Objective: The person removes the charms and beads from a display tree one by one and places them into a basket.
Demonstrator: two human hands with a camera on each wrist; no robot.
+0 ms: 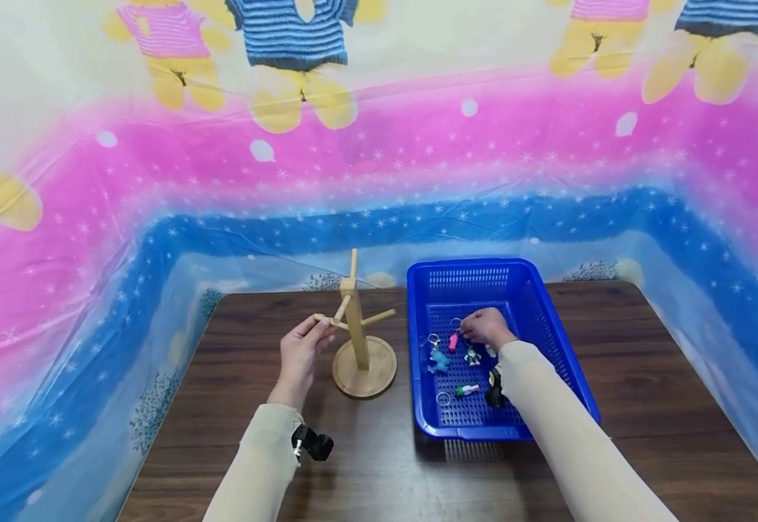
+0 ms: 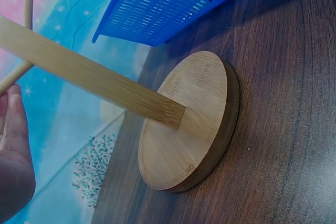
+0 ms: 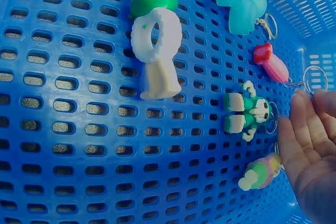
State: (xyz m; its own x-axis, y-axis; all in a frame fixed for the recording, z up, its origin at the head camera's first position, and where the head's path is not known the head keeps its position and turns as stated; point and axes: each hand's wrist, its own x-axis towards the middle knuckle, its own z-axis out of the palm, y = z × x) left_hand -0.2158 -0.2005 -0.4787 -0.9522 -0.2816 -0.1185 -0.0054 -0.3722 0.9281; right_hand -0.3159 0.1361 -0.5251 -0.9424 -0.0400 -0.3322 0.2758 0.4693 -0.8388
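My left hand pinches the end of one peg on a wooden peg stand. In the left wrist view the stand's round base sits on the table, and part of my left hand shows at a peg. Inside the blue basket, my right hand pinches the metal ring of a pink keychain. Near its fingers lie a green-and-white figure keychain and a green-and-pink keychain. A light-blue keychain and a green-and-white frog-like keychain lie farther off.
The blue basket stands on the dark wooden table, right of the stand. Its perforated walls rise around my right hand. Behind the table hangs a printed cloth. Each wrist wears a black camera.
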